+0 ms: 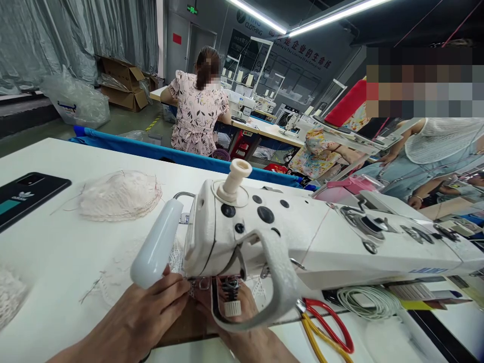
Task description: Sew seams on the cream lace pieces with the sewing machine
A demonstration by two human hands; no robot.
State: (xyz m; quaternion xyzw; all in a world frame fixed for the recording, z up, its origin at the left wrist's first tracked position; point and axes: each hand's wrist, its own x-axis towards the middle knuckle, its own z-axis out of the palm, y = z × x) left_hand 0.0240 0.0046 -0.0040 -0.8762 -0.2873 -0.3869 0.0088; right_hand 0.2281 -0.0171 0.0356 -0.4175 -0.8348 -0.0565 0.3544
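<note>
A white sewing machine (242,222) fills the middle of the view. My left hand (151,307) is beside its needle area, fingers bent and pressed together on a piece of white lace (176,257). More of the pale lace fabric (124,272) spreads flat to the left of the machine head, loose threads at its edge. Under the machine head lies my right hand (247,307), partly covered by the curved guard and tension knob; its fingertips are hidden. A white bulb-shaped lamp (157,247) hangs just above my left fingers.
Stacked lace pieces (121,196) and a black phone (30,194) lie on the white table (45,252) to the left. Red-and-yellow-handled pliers (327,327) and a coiled pale cord (368,302) are at right. Beyond the blue cloth trough (189,156), several people work near other machines.
</note>
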